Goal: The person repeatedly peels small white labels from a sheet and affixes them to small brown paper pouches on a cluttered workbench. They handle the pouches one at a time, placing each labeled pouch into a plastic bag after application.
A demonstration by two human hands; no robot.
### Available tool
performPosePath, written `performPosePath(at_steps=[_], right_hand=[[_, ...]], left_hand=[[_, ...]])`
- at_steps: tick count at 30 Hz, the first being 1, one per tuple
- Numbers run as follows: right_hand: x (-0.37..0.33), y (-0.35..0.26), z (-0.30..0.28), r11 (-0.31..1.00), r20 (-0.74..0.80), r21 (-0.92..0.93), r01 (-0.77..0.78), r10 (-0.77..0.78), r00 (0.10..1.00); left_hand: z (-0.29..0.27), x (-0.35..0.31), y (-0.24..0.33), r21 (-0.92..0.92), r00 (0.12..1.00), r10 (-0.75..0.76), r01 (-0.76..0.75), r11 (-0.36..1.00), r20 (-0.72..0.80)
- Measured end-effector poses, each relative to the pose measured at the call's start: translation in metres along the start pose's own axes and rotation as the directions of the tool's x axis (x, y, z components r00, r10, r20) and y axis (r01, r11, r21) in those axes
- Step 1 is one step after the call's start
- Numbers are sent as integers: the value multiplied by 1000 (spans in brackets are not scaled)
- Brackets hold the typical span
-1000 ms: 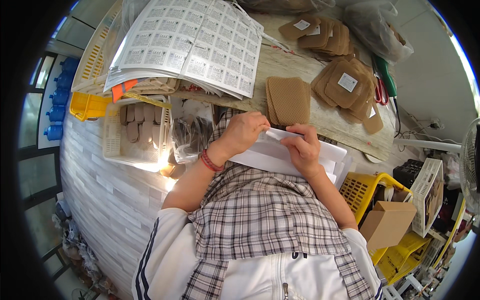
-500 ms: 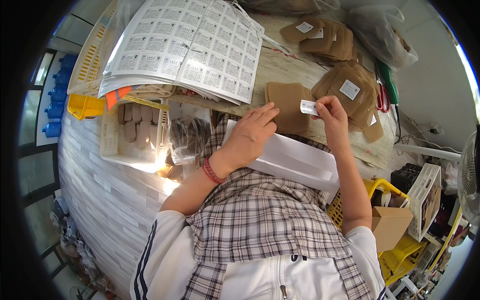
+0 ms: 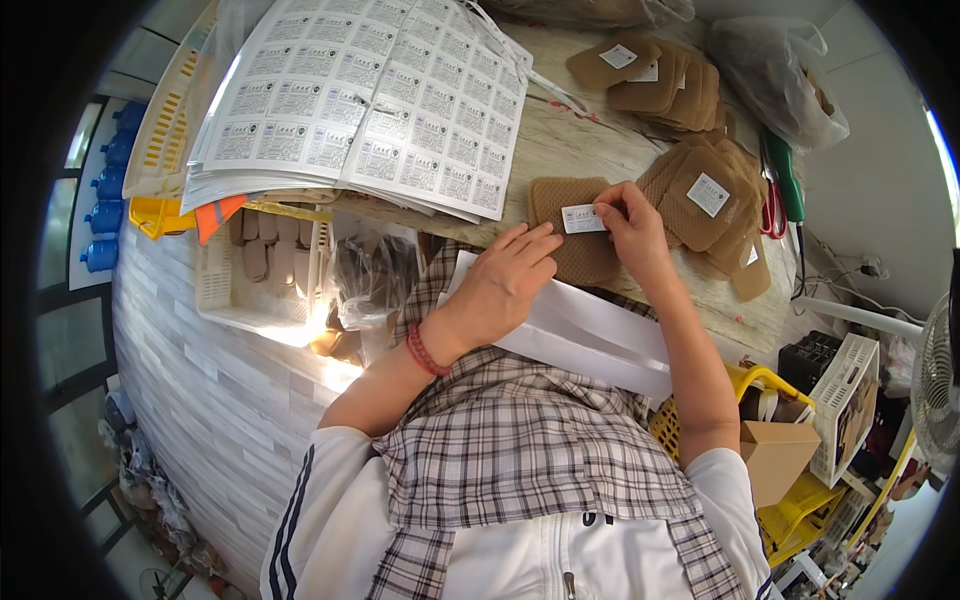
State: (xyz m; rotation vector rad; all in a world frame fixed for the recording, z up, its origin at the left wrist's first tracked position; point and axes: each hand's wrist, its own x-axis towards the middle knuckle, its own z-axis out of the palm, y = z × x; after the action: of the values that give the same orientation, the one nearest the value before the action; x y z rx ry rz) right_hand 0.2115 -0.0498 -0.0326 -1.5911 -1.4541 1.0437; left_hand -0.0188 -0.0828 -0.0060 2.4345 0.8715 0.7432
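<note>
My right hand [image 3: 637,235] pinches the right end of a small white printed label [image 3: 579,219]. The label is over the upper part of a tan mesh pad [image 3: 578,262] at the table's near edge; I cannot tell whether it touches the pad. My left hand [image 3: 503,285] has its fingers stretched out, their tips by the pad's left edge. Below that hand, a white paper sheet [image 3: 598,338] lies across my lap. To the right, a pile of tan pads [image 3: 742,192] has white labels on several of them.
Stacked label sheets [image 3: 350,110] cover the table's left side. More labelled pads [image 3: 655,90] and a plastic bag [image 3: 780,75] sit at the back right, near red-handled scissors [image 3: 773,210]. A crate [image 3: 225,290] stands low at left; a cardboard box [image 3: 780,460] is at right.
My right hand has moved left with the label, from beside the pad to over it. My left fingers have shifted slightly down.
</note>
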Motion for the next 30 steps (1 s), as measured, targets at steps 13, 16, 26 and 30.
performPosePath(at_steps=[13,16,26,30], right_hand=[[-1,-3,2,996,-24,-66,65,-67,997],[-2,-9,1,993,-33,-90,73,-76,997],[-5,-15,3,990,-43,-120,78,-84,996],[-4,-12,3,987,-48,-126,105,-111,993]], left_hand=[[1,1,0,-4,1000,-7,7,1000,4],[1,2,0,-10,1000,-8,8,1000,6],[-5,5,6,-76,998,-60,60,995,7],[-6,11,4,-6,1000,21,-21,1000,7]])
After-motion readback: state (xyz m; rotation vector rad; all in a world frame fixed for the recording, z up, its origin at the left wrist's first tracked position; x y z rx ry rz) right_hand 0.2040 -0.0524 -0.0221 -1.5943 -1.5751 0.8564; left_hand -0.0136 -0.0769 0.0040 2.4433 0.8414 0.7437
